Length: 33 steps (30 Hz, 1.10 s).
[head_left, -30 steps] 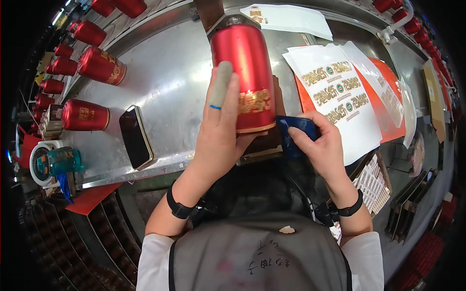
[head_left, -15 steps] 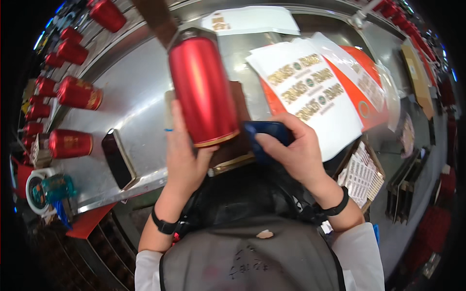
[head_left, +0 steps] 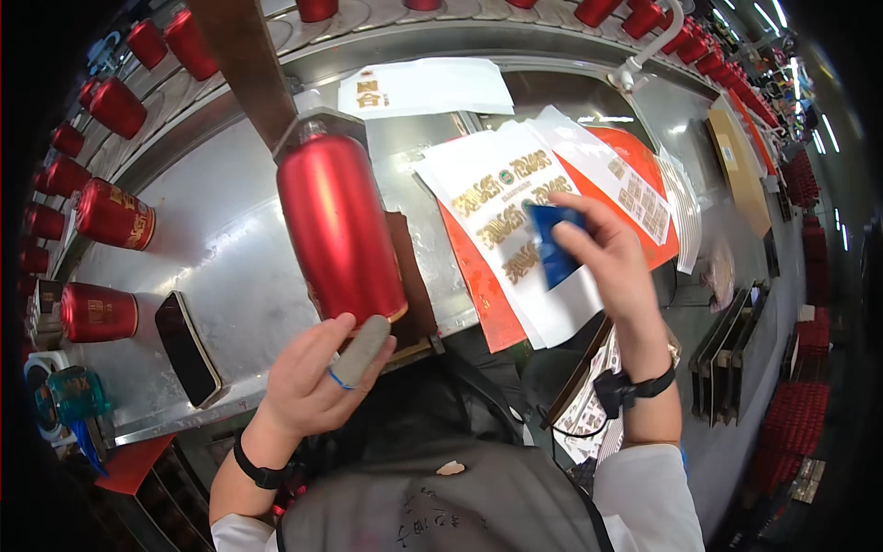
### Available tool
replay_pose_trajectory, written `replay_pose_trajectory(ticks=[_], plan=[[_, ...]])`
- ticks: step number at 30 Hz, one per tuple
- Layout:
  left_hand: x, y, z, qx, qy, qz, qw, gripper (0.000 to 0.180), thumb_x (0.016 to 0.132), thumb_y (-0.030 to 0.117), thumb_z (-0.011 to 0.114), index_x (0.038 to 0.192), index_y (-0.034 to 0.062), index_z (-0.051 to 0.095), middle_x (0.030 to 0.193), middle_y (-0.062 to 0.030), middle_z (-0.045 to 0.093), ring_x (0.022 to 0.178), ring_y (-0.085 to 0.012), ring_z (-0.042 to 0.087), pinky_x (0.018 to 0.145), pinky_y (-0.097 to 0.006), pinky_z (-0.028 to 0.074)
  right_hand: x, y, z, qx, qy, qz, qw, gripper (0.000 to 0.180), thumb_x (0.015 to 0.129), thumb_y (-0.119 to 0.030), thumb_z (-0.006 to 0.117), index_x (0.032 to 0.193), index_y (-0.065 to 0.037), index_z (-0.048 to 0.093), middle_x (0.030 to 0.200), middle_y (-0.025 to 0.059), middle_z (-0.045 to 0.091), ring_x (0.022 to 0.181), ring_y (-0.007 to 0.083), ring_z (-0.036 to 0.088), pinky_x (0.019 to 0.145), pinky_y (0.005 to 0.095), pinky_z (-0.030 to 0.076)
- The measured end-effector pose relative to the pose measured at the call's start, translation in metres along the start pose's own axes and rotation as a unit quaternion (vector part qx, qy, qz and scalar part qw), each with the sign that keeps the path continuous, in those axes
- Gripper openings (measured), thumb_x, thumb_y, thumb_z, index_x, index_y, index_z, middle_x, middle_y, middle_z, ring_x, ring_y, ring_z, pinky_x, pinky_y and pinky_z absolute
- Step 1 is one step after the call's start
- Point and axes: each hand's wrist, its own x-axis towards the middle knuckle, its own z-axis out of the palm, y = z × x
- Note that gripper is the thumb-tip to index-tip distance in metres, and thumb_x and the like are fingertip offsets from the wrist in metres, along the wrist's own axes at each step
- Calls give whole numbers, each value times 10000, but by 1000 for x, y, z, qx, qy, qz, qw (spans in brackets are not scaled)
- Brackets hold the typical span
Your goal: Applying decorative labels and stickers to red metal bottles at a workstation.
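A glossy red bottle (head_left: 336, 230) with a bare metal neck and a gold rim lies on its side, base toward me. Its neck end meets a bracket (head_left: 317, 120) on a brown bar. At the base, fingertips of my left hand (head_left: 317, 382) rest against or very near the gold edge, fingers stretched out. One of those fingers wears a grey cover with a blue band. My right hand (head_left: 612, 262) pinches a blue, flat scraper-like piece (head_left: 555, 247) over a white sheet (head_left: 497, 170) of gold lettering stickers. Part of that piece is hidden by my fingers.
Under the sheets lies an orange-red sheet (head_left: 487, 308). A phone (head_left: 189, 350) and red containers (head_left: 99, 313) stand at left. Another white sheet (head_left: 423, 87) lies at the back, before a conveyor of red containers. A cardboard piece (head_left: 736, 170) leans at right.
My left hand has slid from the bottle's side to its base. My right hand has carried the blue piece away from the bottle to above the sticker sheet. The view has shifted too.
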Motion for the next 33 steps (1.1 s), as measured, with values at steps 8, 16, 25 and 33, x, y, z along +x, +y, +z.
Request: replay_pose_trajectory(ticks=[8, 16, 25, 33], plan=[[30, -3, 12, 18, -35, 37, 999, 325, 770, 147, 727, 1095, 157, 739, 1082, 21, 630, 1142, -194, 520, 999, -348, 486, 103, 2, -152, -36, 73, 52, 995, 318, 1021, -372, 534, 963, -76, 634, 750, -36, 577, 601, 53, 523, 569, 206, 441], [34, -6, 9, -63, -72, -33, 995, 349, 788, 203, 746, 1132, 151, 717, 1195, -24, 628, 1231, -267, 485, 1022, -448, 445, 170, 33, -234, -423, -18, 77, 903, 325, 830, -383, 771, 890, -69, 710, 708, -7, 597, 595, 86, 529, 562, 243, 413], [6, -5, 2, -22, -28, -161, 986, 304, 823, 269, 712, 1098, 140, 728, 1272, -130, 590, 1260, -333, 460, 1026, -510, 435, 222, 45, -191, -457, -155, 13, 876, 600, 668, -238, 866, 1207, -136, 623, 943, 69, 648, 919, 207, 612, 823, 335, 478], [11, -5, 10, -28, -40, -157, 986, 450, 738, 274, 775, 1151, 112, 700, 1367, -167, 513, 1283, -376, 436, 1053, -542, 411, 225, -4, -126, -655, -271, -58, 703, 912, 600, -231, 839, 1420, -333, 453, 1216, 119, 556, 1058, 341, 623, 894, 423, 510]])
